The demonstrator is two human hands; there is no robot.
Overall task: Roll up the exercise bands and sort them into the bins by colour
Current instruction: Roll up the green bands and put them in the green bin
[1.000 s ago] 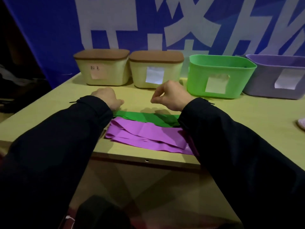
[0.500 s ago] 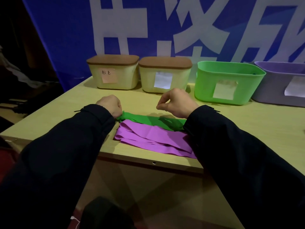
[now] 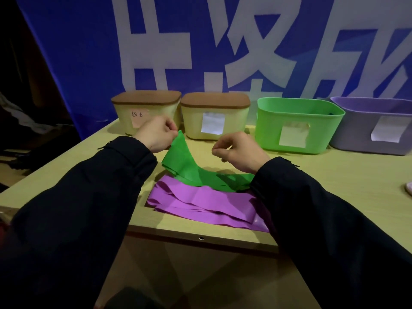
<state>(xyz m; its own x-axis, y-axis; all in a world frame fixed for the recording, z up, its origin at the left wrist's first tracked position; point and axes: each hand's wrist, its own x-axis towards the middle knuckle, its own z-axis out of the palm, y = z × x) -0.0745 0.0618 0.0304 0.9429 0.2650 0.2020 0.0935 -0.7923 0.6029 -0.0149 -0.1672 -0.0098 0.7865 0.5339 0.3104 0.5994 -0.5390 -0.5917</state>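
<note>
My left hand (image 3: 156, 136) pinches one end of the green band (image 3: 189, 168) and lifts it off the table (image 3: 334, 175), while my right hand (image 3: 240, 150) hovers curled, holding nothing I can see.

Matt rubbery green band (image 3: 189, 168), smooth plastic green bin (image 3: 298, 130), pale wood-look table (image 3: 334, 175).

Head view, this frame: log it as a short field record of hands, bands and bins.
left hand: pinches the raised end of the green band
right hand: fingers curled above the band; grip unclear
purple band: flat on the table, unrolled
green bin: open
purple bin: open
lidded bins: two, cream, closed
</note>
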